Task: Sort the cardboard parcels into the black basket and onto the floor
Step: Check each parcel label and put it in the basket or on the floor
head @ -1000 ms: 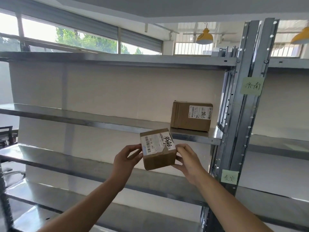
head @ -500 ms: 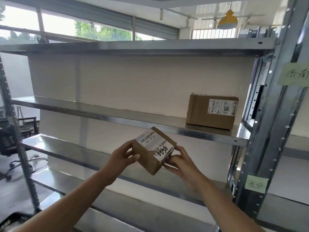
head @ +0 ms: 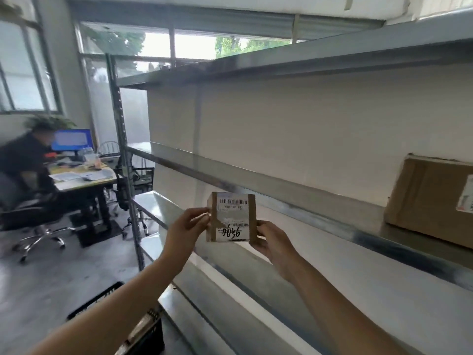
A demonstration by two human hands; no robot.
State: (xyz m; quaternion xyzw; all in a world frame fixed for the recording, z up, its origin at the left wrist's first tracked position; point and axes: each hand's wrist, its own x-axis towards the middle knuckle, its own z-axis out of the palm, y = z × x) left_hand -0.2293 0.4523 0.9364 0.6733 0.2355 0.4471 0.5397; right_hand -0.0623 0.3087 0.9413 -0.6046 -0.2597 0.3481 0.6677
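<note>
A small cardboard parcel [head: 231,217] with a white barcode label and black handwriting is held up in front of the metal shelves. My left hand [head: 185,230] grips its left side and my right hand [head: 272,242] grips its right side. A larger cardboard parcel [head: 432,198] with a label sits on the middle shelf at the far right, partly cut off by the frame edge. The black basket [head: 102,302] stands on the floor at the lower left, mostly hidden behind my left forearm.
Grey metal shelving [head: 294,201] runs from centre to right, its upright post [head: 125,160] at left. A person [head: 23,165] sits on a swivel chair at a desk [head: 82,179] with a monitor at the far left. Grey floor [head: 38,280] lies between.
The view has swung left, bringing the desk, seated person and basket into sight. The small parcel has turned so its label faces me squarely; both hands still hold it.
</note>
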